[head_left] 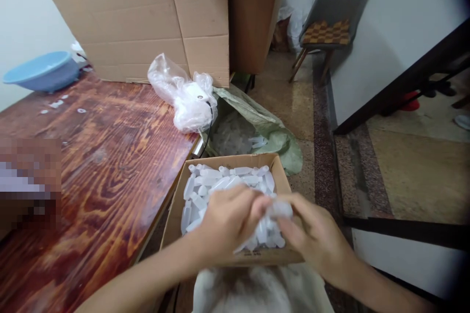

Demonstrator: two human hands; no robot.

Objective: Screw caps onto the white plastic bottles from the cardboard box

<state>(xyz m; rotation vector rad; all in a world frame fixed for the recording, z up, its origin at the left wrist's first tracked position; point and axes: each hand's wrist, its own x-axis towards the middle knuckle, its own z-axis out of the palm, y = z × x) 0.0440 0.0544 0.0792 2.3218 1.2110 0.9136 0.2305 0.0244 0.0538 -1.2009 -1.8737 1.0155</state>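
Note:
A small translucent white plastic bottle [281,209], blurred by motion, is pinched in the fingers of my right hand [312,234]. My left hand [229,217] is closed beside it, its thumb against the bottle's near end; what lies inside that fist is hidden. Both hands hover over an open cardboard box [282,176] filled with similar white plastic bottles [227,183]. The box stands just above my lap, beside the table edge, and my hands cover part of its right and near side.
At left is a reddish wooden table [110,156] with a blue basin [44,71], small white scraps [57,104] and a clear plastic bag [187,98]. Large cardboard [135,19] stands behind. A green sack [282,142] lies open beyond the box; a grey chair [338,5] stands farther right.

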